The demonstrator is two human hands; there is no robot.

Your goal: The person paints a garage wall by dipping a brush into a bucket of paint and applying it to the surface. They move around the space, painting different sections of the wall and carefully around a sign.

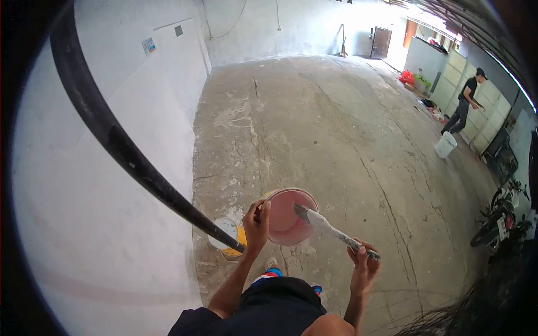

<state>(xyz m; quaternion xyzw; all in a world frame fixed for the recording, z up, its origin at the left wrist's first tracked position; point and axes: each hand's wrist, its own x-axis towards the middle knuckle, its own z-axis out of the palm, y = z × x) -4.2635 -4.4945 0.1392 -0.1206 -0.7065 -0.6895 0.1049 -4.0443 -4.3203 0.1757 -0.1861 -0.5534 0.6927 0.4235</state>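
My left hand [257,227] is closed on the rim of a round bucket [274,220] with a pinkish inside, held out in front of my body. In my right hand [365,264] is the dark end of a long-handled paintbrush [336,232], its white surface smeared and spotted. The brush slants up and to the left, and its grey tip overlaps the bucket's opening in this view. Behind my left forearm, a yellow-and-white paint pail [225,228] with a pale top stands on the floor beside the wall.
A thick black pole [120,143] crosses the left side, its lower end near my left wrist. White wall [101,207] runs along the left. Across the cracked concrete floor [314,129], a person [464,103] stands near a white bucket [446,145]. A motorcycle [499,221] is parked at right.
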